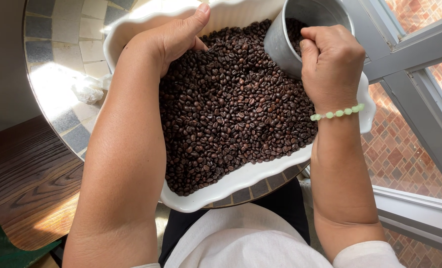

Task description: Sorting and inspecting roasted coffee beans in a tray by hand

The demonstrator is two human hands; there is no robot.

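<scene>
Scooping goes best with right hand (330, 62) clenched on metal cup (300, 34), left hand (173, 37) gripping white dish (240, 181) of coffee beans (236, 109).

1 white dish (240, 181); 1 metal cup (285, 42); 2 hands: left hand (173, 37), right hand (330, 62); beans (231, 109) uncountable.

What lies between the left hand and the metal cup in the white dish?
In the head view, only dark roasted coffee beans fill the white dish between the left hand and the metal cup held by the right hand.

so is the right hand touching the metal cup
Touching: the head view shows the right hand gripping the metal cup, its fingers curled over the rim.
</scene>
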